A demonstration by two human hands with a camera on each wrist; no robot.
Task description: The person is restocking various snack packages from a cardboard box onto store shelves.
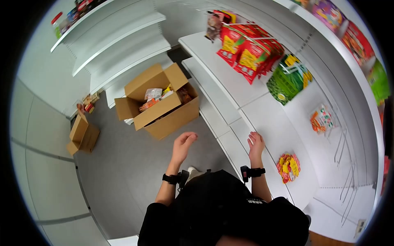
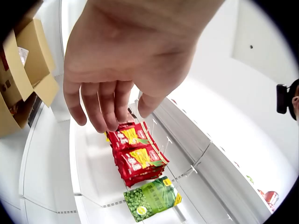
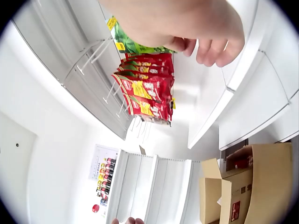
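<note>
Both hands are held up with nothing in them. In the head view the left hand is over the floor, just below the open cardboard box; its fingers hang relaxed in the left wrist view. The right hand is by the front edge of the white shelf, fingers loosely bent. Red snack bags hang in rows farther up the shelf, beside a green bag. A small clear and orange pack and a red and yellow pack are to the right of the right hand.
A smaller open box stands on the floor at the left, near some packs. White shelves line the back. Bare wire hooks stick out at the right, and colourful bags stand on the upper right shelf.
</note>
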